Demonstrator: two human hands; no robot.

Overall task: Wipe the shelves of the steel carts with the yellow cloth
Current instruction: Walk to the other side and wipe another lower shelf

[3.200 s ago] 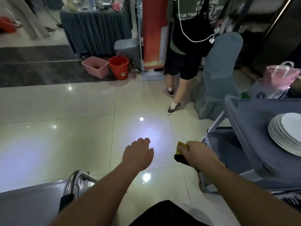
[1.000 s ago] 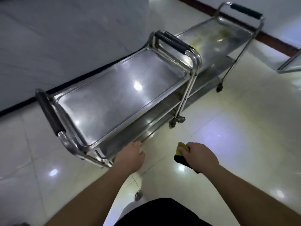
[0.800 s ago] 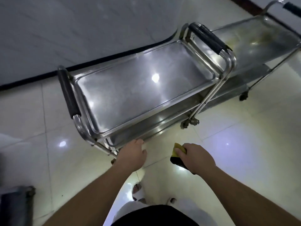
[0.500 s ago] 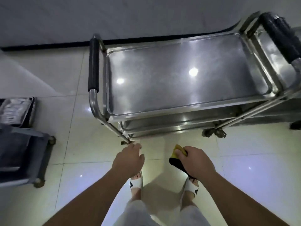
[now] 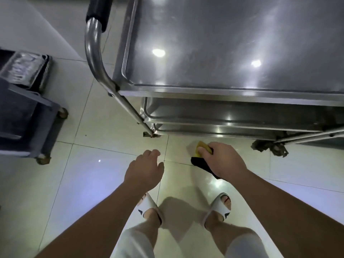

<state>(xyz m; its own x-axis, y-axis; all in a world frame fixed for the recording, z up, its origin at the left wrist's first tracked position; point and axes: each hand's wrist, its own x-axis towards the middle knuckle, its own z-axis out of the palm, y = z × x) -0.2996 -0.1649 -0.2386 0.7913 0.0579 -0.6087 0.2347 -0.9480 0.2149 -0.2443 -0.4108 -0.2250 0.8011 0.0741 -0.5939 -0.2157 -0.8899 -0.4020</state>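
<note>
A steel cart (image 5: 223,92) with a shiny top shelf and two lower shelves fills the upper right of the head view. Its curved handle (image 5: 94,45) with a black grip stands at its left end. My right hand (image 5: 221,161) grips the yellow cloth (image 5: 202,148), which has a dark underside, in front of the cart's lowest shelf and above the floor. My left hand (image 5: 145,168) hangs beside it with loosely curled fingers, holding nothing and touching nothing.
A grey plastic trolley (image 5: 28,108) on castors stands at the left, with a metal tray (image 5: 24,68) on it. The steel cart's castor (image 5: 270,148) sits at the right. My feet in white slippers (image 5: 221,205) stand on the glossy tiled floor.
I have turned from the room to the steel cart and come close to it; it now fills the upper view. Both hands keep their pose, the cloth still in the right.
</note>
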